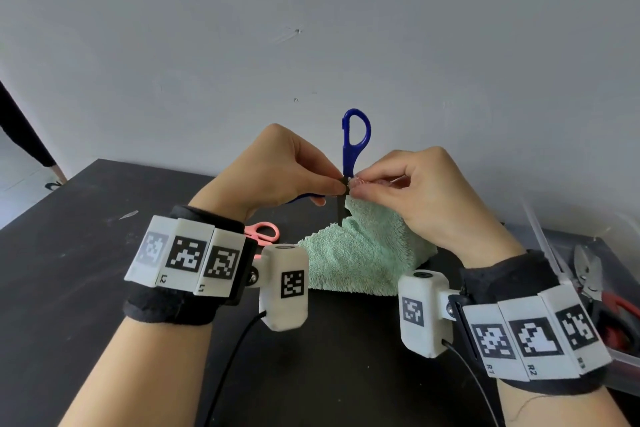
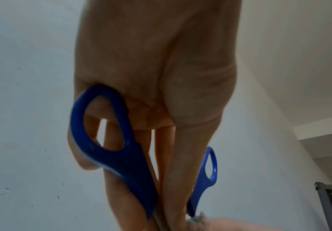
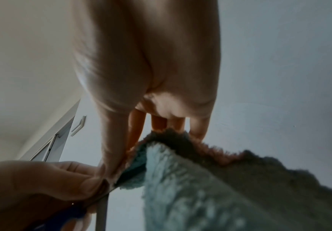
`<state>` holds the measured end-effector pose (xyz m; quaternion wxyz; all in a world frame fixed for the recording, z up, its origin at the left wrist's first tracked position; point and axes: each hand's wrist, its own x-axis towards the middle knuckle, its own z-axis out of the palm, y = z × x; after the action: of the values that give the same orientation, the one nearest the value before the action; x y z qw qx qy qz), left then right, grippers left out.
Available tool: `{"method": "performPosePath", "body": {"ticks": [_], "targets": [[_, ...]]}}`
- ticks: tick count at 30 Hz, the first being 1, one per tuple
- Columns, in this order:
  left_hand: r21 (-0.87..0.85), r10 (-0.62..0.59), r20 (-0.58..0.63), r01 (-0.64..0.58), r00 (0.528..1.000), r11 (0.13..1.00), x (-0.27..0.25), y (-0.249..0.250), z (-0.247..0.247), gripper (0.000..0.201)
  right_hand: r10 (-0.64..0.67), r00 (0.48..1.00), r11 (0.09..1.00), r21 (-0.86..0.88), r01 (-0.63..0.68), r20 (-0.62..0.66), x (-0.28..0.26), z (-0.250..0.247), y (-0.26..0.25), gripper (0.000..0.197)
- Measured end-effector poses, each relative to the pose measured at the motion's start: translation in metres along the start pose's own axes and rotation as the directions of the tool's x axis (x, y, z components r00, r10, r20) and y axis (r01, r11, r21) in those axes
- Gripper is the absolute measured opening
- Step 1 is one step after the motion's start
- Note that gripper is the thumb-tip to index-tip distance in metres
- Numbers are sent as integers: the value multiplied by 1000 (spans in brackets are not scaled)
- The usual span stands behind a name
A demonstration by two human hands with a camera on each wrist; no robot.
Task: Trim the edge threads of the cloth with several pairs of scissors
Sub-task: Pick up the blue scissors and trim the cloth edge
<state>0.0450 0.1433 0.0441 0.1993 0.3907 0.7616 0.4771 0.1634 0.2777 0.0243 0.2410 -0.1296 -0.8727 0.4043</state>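
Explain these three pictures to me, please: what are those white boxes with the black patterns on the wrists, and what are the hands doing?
No robot here: a person works with bare hands, wearing wristbands with printed markers and a small camera on each wrist. The wide picture comes from a camera on the head; the two close ones look along each hand from the wrists.

The left hand grips blue scissors near the pivot, handles up and blades pointing down. The right hand pinches the raised edge of a green cloth, which otherwise lies on the dark table. Pink scissors lie behind the left wrist, and red-handled cutters sit in a clear box at the right.
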Motion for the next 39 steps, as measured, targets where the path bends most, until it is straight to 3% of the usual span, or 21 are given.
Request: {"method": "performPosePath", "body": {"ticks": [10, 14, 21, 30, 34, 39], "targets": [[-16, 67, -7, -68, 998, 998, 0, 2, 4, 10, 28, 999, 975, -223, -23, 20, 0, 1, 1, 3], [6, 72, 5, -72, 997, 997, -1, 0, 1, 8, 33, 999, 963, -269, -21, 40, -1, -4, -1, 14], [-4, 64, -16, -65, 998, 998, 1, -3, -2, 3, 32, 999, 946, -324, -18, 39, -1, -11, 1, 11], [-10, 28, -45, -29, 999, 1000, 3, -8, -10, 5, 0, 996, 933, -358, -32, -89, 1, -19, 9, 8], [-48, -28, 14, 28, 1000, 998, 3, -12, -15, 7, -6, 981, 949, -309, -54, -192, 1, -24, 11, 10], [-116, -70, 56, 76, 996, 990, 5, -12, -11, 6, -23, 974, 971, -237, -31, -223, 1, -22, 8, 6]]}}
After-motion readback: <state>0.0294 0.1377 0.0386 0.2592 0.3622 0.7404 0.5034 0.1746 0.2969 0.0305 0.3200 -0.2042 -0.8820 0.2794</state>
